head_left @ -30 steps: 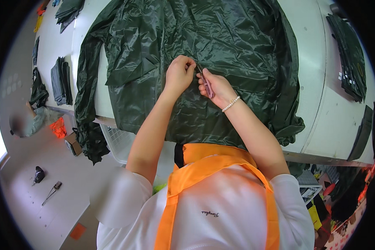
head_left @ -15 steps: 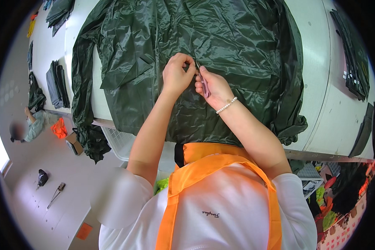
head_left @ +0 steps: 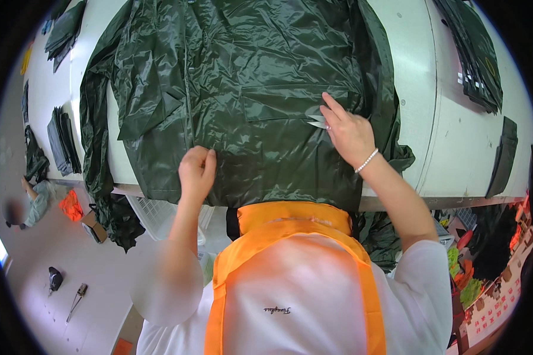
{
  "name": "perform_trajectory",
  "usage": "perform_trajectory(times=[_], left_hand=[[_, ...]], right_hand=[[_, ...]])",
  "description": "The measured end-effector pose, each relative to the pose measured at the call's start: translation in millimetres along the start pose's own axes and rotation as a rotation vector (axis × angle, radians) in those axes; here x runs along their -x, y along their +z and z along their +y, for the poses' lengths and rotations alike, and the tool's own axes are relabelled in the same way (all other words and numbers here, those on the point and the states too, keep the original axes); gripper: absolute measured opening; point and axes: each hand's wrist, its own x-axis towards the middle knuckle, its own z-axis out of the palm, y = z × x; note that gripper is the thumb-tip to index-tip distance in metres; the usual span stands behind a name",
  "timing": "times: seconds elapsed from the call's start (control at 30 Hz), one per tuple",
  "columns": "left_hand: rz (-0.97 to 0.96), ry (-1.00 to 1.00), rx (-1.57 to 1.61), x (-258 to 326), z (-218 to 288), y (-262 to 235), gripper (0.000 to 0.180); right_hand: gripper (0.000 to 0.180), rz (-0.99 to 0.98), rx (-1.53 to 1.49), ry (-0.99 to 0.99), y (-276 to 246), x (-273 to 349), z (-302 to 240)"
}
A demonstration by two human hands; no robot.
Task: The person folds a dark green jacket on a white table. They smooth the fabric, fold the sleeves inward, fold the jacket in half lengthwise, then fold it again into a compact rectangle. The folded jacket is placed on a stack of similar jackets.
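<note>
Dark green raincoat [head_left: 243,100] lies spread flat on the white surface [head_left: 417,89], filling the upper centre of the frame. Left hand [head_left: 196,170] pinches the fabric near the hem, lower centre. Right hand [head_left: 349,133] grasps small snips [head_left: 317,121] at the pocket flap, centre right. Material looks thin, light, slick and limp; best gripped at seams or hem.

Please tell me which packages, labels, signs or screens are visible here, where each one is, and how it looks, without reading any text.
Cardboard box: on the floor at left, under the table edge; small, brown.
Crate: under the table, below the dark green raincoat; white lattice plastic.
Printed sheet: lower right corner; pale with red marks.
Screens: none visible.
</note>
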Motion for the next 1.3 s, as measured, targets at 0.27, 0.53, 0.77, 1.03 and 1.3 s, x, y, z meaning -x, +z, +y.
perform_trajectory(times=[0.27, 0.53, 0.77, 1.03, 1.3], left_hand=[[0.076, 0.465, 0.044, -39.5, 86.3, 62.4, 0.015], [0.140, 0.442, -0.102, -133.0, 118.6, 104.2, 0.020], [-0.092, 0.624, -0.159, -96.1, 119.9, 96.9, 0.016], [-0.153, 0.461, 0.140, -138.7, 155.7, 145.8, 0.015], [-0.057, 0.532, 0.035, -138.9, 158.9, 162.4, 0.008]], right_hand=[[0.020, 0.056, -0.448, 0.281, -31.1, -91.1, 61.8], [0.029, -0.238, -0.958, 0.461, -57.1, -93.5, 65.8], [0.020, -0.145, -0.559, 0.308, -44.3, -29.4, 90.9], [0.020, -0.099, -0.720, 0.382, -38.9, -39.7, 93.6], [0.015, -0.295, -1.382, 0.601, -46.0, -23.7, 91.9]])
